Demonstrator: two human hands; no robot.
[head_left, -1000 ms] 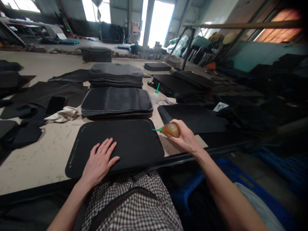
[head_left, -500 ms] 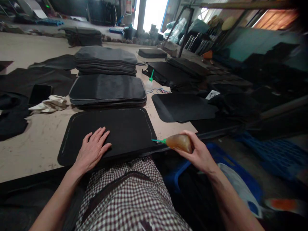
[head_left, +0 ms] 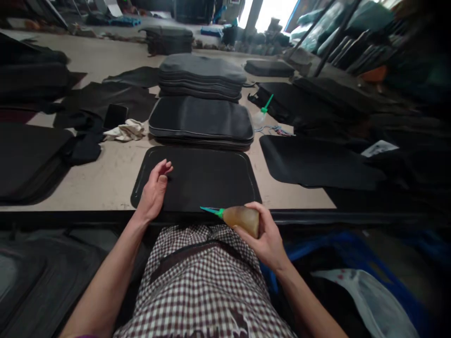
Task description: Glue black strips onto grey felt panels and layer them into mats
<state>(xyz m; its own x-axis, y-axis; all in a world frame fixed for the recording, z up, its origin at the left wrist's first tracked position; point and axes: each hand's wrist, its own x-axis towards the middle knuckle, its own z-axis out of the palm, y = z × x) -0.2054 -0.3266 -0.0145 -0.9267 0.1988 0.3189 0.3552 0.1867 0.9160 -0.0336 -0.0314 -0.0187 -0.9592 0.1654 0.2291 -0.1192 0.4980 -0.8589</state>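
A black rounded panel (head_left: 204,178) lies flat at the table's front edge, with a thin pale line along its side and corner edges. My right hand (head_left: 266,237) is wrapped round an amber squeeze bottle (head_left: 241,220). The bottle's green nozzle points left, its tip over the panel's front edge. Over the panel's left part is my left hand (head_left: 154,190), turned on its side, with nothing in it and its fingers slightly bent and apart from the thumb. Just behind the panel sits a stack of black padded panels (head_left: 200,119).
Another stack (head_left: 202,72) stands farther back. A white cloth (head_left: 127,130) and a phone (head_left: 115,115) lie left. To the right are a second green-tipped bottle (head_left: 262,112) and a black sheet (head_left: 317,162). A blue crate (head_left: 384,267) sits below the table at right.
The view has turned left. My right hand has brought the bottle from the panel's right corner leftward along its front edge. My left hand has lifted from lying flat and turned on its side.
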